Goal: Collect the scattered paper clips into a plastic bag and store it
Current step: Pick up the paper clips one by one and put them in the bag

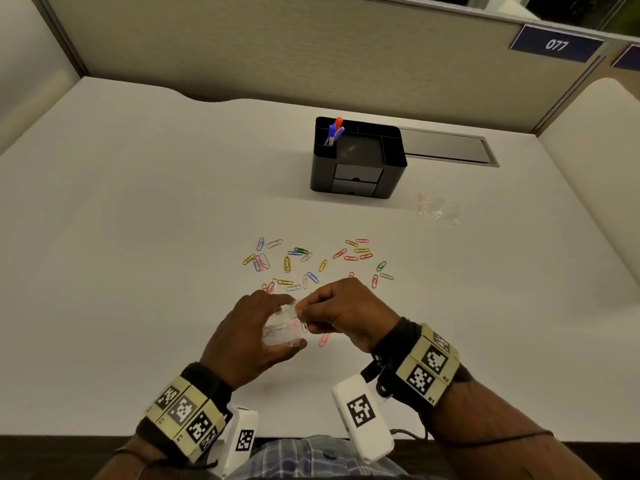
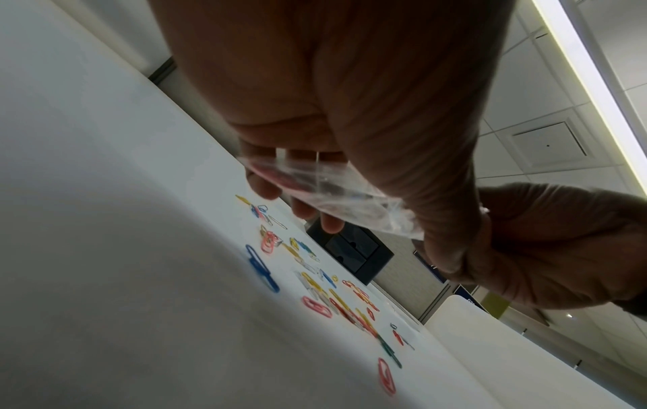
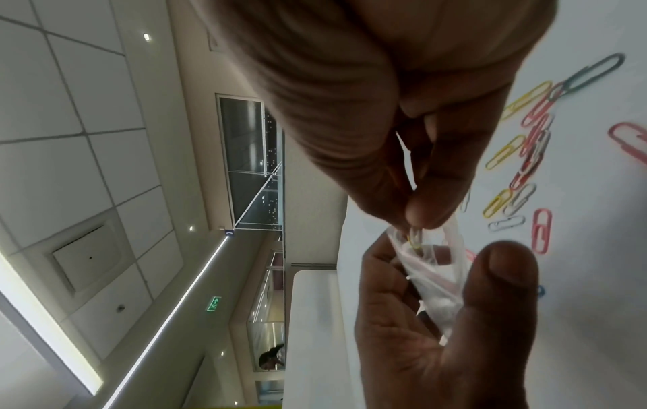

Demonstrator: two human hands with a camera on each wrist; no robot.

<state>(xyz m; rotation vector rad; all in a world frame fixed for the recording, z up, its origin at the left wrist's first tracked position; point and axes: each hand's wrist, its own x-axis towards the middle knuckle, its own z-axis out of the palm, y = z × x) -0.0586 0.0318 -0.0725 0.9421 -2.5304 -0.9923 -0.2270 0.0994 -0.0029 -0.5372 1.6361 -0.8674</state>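
Note:
My left hand [image 1: 256,327] holds a small clear plastic bag [image 1: 282,327] between thumb and fingers, just above the desk near its front; a few clips show inside it. From the right, my right hand [image 1: 339,313] pinches a paper clip [image 3: 415,237] at the bag's mouth [image 3: 425,249]. Several coloured paper clips [image 1: 311,261] lie scattered on the white desk [image 1: 138,237] just beyond both hands. In the left wrist view the bag [image 2: 336,199] lies across my fingers [image 2: 304,207] with the clips [image 2: 325,293] below.
A black desk organiser [image 1: 358,157] with pens [image 1: 334,131] stands behind the clips. A second clear plastic bag [image 1: 438,209] lies flat to its right. A grey cable flap [image 1: 446,147] sits at the back, with beige partition walls [image 1: 277,46] around the desk.

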